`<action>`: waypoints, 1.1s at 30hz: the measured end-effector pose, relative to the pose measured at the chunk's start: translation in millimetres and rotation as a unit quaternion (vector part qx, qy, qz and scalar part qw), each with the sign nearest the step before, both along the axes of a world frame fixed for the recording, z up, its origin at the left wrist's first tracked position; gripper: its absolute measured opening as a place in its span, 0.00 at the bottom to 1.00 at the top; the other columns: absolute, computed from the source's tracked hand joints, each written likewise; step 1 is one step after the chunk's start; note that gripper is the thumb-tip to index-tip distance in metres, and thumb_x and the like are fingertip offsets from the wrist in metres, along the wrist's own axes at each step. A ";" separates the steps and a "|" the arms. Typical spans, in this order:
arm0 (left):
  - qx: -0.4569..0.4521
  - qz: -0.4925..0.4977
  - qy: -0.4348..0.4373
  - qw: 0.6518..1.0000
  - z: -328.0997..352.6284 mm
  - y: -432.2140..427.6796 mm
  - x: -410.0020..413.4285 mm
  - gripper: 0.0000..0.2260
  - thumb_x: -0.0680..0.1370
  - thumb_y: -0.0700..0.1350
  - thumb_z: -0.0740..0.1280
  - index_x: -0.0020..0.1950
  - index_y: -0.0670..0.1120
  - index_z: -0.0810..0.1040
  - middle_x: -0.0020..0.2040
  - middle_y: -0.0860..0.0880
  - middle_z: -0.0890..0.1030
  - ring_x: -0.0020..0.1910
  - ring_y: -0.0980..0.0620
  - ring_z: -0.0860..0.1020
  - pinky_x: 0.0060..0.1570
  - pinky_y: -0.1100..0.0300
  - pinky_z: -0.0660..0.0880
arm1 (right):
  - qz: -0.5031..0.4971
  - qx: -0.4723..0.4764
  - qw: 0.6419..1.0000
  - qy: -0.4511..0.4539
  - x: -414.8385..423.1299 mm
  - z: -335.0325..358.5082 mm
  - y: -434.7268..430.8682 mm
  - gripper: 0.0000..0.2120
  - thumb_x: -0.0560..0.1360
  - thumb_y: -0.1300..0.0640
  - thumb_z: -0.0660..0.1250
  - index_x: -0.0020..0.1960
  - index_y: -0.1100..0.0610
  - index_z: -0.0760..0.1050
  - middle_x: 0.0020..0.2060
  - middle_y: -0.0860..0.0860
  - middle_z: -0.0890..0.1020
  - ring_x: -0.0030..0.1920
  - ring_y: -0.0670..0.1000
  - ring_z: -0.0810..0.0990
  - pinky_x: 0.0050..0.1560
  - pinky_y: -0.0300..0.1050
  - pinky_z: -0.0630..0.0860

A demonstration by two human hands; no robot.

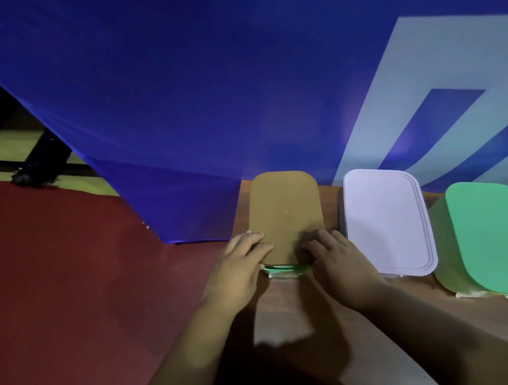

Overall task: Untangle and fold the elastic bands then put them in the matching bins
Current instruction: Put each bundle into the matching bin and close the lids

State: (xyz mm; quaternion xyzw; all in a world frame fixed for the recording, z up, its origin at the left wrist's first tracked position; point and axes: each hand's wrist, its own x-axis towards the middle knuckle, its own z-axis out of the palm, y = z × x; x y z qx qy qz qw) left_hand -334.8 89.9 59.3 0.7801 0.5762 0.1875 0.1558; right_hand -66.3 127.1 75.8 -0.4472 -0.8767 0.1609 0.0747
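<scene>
While our left hand (pixel 240 269) pressed flat fingers on the near end of the brown lid (pixel 284 211), beside the bent fingers of our right hand (pixel 337 257), grip unclear, the lid's long axis ran away from both.

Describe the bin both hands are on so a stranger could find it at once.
Below the big blue cloth backdrop, lidded plastic bins line the wooden table. Take the leftmost, with the left hand and right hand on it. Its tan-brown rounded lid stands apart from the white rectangular lid and green rounded lid.
</scene>
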 end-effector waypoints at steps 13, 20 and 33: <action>0.033 -0.023 0.105 0.994 1.4 -8.4 -8.0 0.19 0.79 0.43 0.71 0.68 0.56 0.79 0.67 0.58 0.78 0.65 0.48 0.75 0.62 0.50 0.75 | 0.006 -0.076 0.996 -0.054 -8.5 -8.1 2.8 0.25 0.78 0.55 0.72 0.74 0.51 0.71 0.81 0.59 0.65 0.83 0.65 0.59 0.80 0.62 0.65; -0.091 0.010 0.074 0.993 1.9 5.1 -0.2 0.26 0.77 0.48 0.76 0.74 0.53 0.76 0.75 0.52 0.71 0.71 0.46 0.72 0.69 0.50 0.75 | 0.005 -0.120 0.988 -0.101 -7.0 -3.7 9.3 0.34 0.80 0.56 0.70 0.84 0.49 0.63 0.85 0.53 0.60 0.85 0.62 0.56 0.83 0.52 0.57; -0.319 0.047 0.231 0.918 45.6 100.6 31.2 0.62 0.67 0.59 0.84 0.87 0.56 0.44 0.86 0.54 0.37 0.83 0.40 0.56 0.76 0.42 0.68 | -0.074 -0.221 0.953 -0.193 -35.2 38.8 89.2 0.42 0.81 0.43 0.68 0.87 0.49 0.49 0.87 0.55 0.46 0.81 0.67 0.60 0.80 0.56 0.61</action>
